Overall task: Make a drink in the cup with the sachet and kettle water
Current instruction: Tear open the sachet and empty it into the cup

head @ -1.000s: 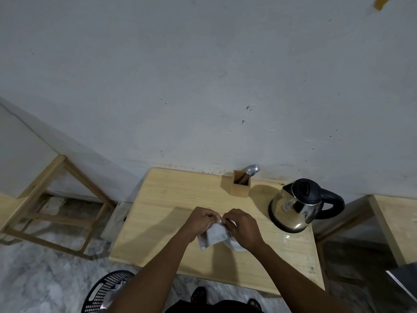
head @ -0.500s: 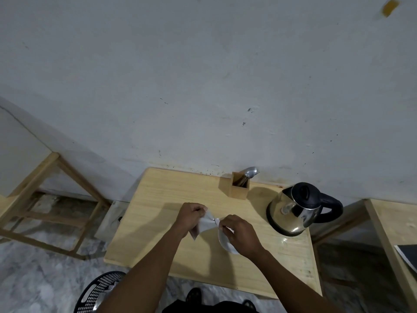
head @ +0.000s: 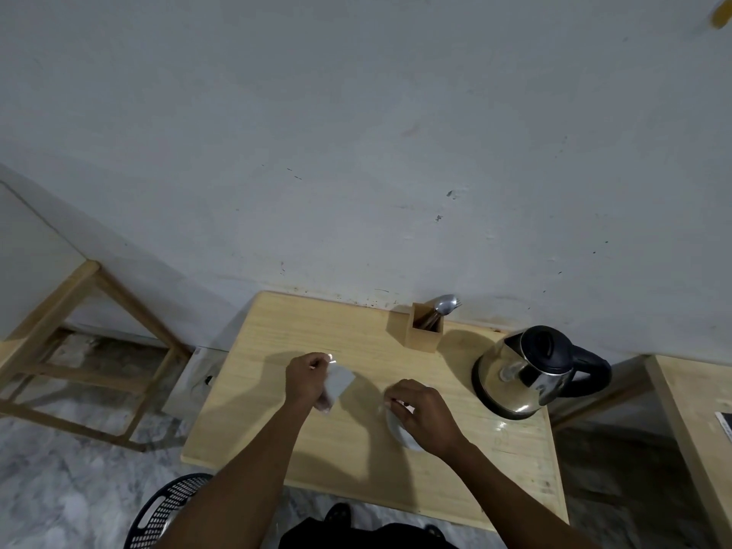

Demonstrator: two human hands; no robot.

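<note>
My left hand (head: 307,380) pinches a pale grey sachet (head: 337,384) by its top edge and holds it above the wooden table (head: 301,330), left of the cup. My right hand (head: 420,412) hovers over the white cup (head: 398,433), covering most of it; its fingers pinch a small pale scrap that looks like a torn strip of the sachet. A steel kettle (head: 519,378) with a black lid and handle stands on its base at the table's right side.
A small wooden holder (head: 422,330) with a spoon (head: 445,304) stands at the table's back edge by the wall. A wooden frame (head: 79,350) stands at left, another wooden table (head: 697,422) at right, and a black perforated basket (head: 166,509) on the floor.
Both hands held the sachet together over the cup; they have pulled apart, the left carrying the sachet leftward, the right staying over the cup with a small piece.
</note>
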